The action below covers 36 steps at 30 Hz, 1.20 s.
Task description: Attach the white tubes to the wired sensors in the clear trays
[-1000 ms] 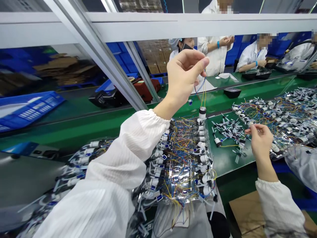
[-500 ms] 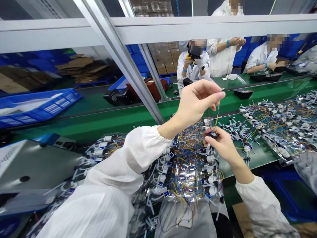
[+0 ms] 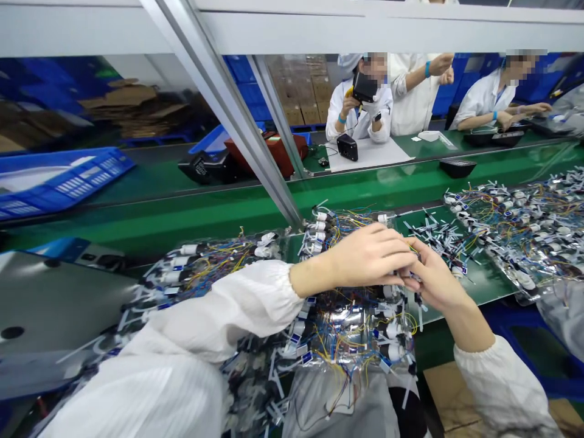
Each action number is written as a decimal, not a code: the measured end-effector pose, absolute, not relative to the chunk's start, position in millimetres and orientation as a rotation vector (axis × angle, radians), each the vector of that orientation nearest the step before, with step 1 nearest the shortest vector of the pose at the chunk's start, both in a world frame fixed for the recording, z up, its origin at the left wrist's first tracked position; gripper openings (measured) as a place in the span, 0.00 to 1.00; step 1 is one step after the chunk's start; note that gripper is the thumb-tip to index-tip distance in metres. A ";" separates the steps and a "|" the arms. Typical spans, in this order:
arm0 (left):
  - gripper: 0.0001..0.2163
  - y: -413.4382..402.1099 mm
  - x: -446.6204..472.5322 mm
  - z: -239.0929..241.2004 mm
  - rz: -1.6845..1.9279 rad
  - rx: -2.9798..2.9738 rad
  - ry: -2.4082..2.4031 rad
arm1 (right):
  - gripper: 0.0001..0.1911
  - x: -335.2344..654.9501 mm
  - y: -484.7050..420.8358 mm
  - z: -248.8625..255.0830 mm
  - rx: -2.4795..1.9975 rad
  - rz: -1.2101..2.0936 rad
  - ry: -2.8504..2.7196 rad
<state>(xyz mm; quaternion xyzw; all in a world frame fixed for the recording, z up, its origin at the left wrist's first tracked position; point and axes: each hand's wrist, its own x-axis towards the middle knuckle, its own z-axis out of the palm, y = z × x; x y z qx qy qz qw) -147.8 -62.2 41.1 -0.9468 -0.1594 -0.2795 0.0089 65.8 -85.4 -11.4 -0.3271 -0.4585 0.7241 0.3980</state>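
My left hand [image 3: 376, 255] reaches across from the left, its bent fingers meeting the fingertips of my right hand [image 3: 435, 277] above the bench. Both hands are closed around the same spot. A small black wired part, plain in my right hand earlier, is now mostly covered by the fingers. What my left fingers grip is hidden. Under and around the hands lie clear plastic trays [image 3: 340, 316] with rows of white-and-black cylindrical parts [image 3: 393, 351], blue-and-white tags and tangled yellow, blue and red wires.
Loose white-and-black pieces [image 3: 440, 234] are heaped right of my hands. Another wired tray [image 3: 533, 225] lies further right. A metal post [image 3: 228, 115] rises ahead. A grey box [image 3: 59, 316] stands left, a blue basket [image 3: 64, 182] behind it. Co-workers sit and stand across the green line.
My left hand has come down from its raised position, where it pulled wires upward, to meet my right hand. My right hand has shifted slightly right and down. The view has tilted downward.
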 end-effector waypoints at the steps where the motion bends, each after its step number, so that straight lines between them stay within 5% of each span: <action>1: 0.14 -64.6 -144.3 34.7 -0.873 -2.998 -0.494 | 0.21 64.9 -86.2 -10.4 -0.843 1.844 -1.161; 8: 0.07 -63.3 -148.9 17.2 -1.411 -3.092 -0.915 | 0.28 65.0 -85.9 0.6 -0.726 2.078 -1.248; 13: 0.09 -56.7 -191.2 53.4 -2.268 -2.539 -1.191 | 0.22 78.7 -54.1 4.7 -1.074 1.506 -1.644; 17: 0.14 -56.0 -247.1 76.9 -3.063 -1.761 -0.821 | 0.17 91.6 -21.7 -5.2 -1.247 1.206 -1.862; 22: 0.16 -63.3 -274.2 43.5 -3.001 -1.879 -1.483 | 0.08 76.7 -0.4 -39.5 -1.206 0.856 -2.210; 26: 0.17 -55.3 -263.8 6.5 -2.909 -1.943 -1.979 | 0.12 79.1 3.8 -63.4 -1.273 0.594 -2.243; 33: 0.19 -26.8 -229.5 -7.5 -2.995 -2.002 -2.006 | 0.23 135.3 -12.6 -88.2 -1.216 0.964 -1.971; 36: 0.18 -18.5 -206.1 -20.4 -2.881 -2.202 -2.067 | 0.14 140.5 -19.7 -102.4 -1.136 0.887 -1.892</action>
